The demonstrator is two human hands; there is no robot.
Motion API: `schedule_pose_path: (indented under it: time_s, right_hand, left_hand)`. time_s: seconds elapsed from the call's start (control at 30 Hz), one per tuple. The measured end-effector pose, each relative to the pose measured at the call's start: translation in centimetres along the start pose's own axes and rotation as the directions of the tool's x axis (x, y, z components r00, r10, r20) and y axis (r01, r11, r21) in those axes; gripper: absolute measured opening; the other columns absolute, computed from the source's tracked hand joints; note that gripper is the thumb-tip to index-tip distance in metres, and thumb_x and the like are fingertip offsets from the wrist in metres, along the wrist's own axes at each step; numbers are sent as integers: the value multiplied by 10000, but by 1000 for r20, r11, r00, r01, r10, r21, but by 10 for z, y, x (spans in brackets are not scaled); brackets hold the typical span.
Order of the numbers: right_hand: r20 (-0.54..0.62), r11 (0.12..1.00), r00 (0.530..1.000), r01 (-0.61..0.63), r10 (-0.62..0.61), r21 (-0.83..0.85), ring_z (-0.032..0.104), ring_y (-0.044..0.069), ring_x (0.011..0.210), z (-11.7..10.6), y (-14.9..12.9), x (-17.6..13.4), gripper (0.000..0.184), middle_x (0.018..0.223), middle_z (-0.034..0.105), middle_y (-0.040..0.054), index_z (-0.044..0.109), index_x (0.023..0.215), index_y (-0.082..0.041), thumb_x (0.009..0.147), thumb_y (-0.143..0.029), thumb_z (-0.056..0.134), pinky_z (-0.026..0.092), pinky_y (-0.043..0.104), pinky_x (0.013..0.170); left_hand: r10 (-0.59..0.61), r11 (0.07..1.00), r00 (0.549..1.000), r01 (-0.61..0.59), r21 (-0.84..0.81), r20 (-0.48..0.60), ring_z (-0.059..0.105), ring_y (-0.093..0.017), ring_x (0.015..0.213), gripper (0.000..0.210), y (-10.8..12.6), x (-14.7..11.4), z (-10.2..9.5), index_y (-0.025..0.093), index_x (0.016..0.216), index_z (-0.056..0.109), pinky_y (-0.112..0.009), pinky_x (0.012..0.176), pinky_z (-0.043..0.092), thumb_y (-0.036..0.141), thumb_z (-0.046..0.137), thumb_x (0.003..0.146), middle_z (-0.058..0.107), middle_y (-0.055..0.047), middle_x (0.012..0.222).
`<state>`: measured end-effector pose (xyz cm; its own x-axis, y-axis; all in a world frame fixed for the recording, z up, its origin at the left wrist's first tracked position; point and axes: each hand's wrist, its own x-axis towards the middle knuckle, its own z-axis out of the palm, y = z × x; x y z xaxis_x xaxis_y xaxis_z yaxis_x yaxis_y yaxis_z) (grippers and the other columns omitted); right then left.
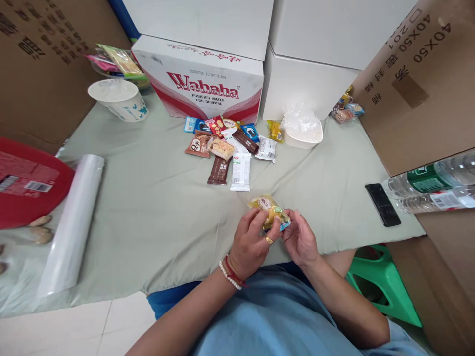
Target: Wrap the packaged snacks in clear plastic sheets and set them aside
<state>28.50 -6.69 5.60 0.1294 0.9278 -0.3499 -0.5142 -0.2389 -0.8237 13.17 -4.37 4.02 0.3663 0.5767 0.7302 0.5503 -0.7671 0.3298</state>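
Just in front of my body, near the table's front edge, is a small bundle of yellow and blue wrapped snacks, with shiny clear film around it. My left hand lies over the bundle from the left, fingers curled onto its top. At its right end my right hand grips the edge, with some fingertips hidden behind the wrapping. Beyond my hands lies a loose pile of snacks: a white packet, dark brown bars, a brown packet and a pale bar in clear wrap.
Behind the pile stand a Wahaba water carton and white boxes. A white tub holds clear plastic; a paper bucket stands left. A plastic film roll lies left, a phone and water bottles right.
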Motion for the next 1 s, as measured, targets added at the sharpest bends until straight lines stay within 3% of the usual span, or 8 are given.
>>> schedule_pose_path:
  time_s: [0.17,0.27,0.33,0.47,0.57,0.73,0.87,1.0]
  right_hand:
    - [11,990,990,-144,144,0,653,142,839,-2,-8,6,415,969,743,-6,708,994,-240,743,-478,936,529,245,748]
    - [1,993,993,-120,120,-12,654,151,872,-5,-13,12,441,991,739,-11,679,1000,-248,726,-462,951,526,266,809]
    - [4,997,998,-70,70,-41,657,165,911,-7,-13,15,438,1031,737,-9,663,1029,-258,756,-474,929,521,292,863]
    - [116,972,993,12,16,-235,642,173,903,-11,-8,15,444,1026,716,-11,636,1121,-264,825,-501,868,492,323,899]
    - [275,898,959,64,64,-434,622,186,954,-13,-7,16,483,1057,695,9,632,1199,-244,868,-547,812,479,326,895]
    - [396,806,910,144,120,-574,602,194,1005,-20,-18,22,470,1066,683,31,670,1204,-210,953,-608,673,473,330,919]
    - [387,724,912,174,137,-667,586,186,920,-31,-37,28,393,962,667,21,736,1066,-213,934,-582,704,478,315,836]
    - [141,806,990,59,30,-589,564,140,734,-66,-87,59,404,828,656,-2,723,971,-206,883,-598,759,452,244,639]
  left_hand:
    - [119,984,975,-90,-154,187,432,-345,1486,338,2,-15,-1,142,1160,677,-545,1142,525,-16,569,881,620,-166,1406]
    - [-7,923,973,95,-374,230,419,-337,1525,308,7,-24,-4,158,1123,656,-552,1176,505,1,530,891,550,-178,1509]
    - [-268,816,936,347,-463,228,536,-300,1434,276,8,-27,-6,199,1196,639,-524,1136,539,90,561,954,588,-158,1454]
    - [-747,190,500,792,-580,438,700,-287,1191,501,2,-20,-5,219,1337,568,-470,978,618,509,702,952,670,-149,1333]
    - [-745,-32,365,816,-577,558,733,-289,1068,598,-6,-6,-7,186,1186,630,-433,927,625,625,805,819,740,-120,1177]
    - [-665,116,459,843,-525,590,743,-269,1009,514,-13,2,-8,201,1153,663,-413,906,636,587,799,841,761,-91,1103]
    - [-636,437,606,793,-424,478,700,-280,1164,488,-19,-14,-12,237,1277,652,-435,959,643,563,714,920,687,-113,1287]
    - [-675,650,664,741,-165,323,690,-293,1152,497,-47,-53,-53,286,1369,598,-460,925,662,570,628,962,608,-105,1389]
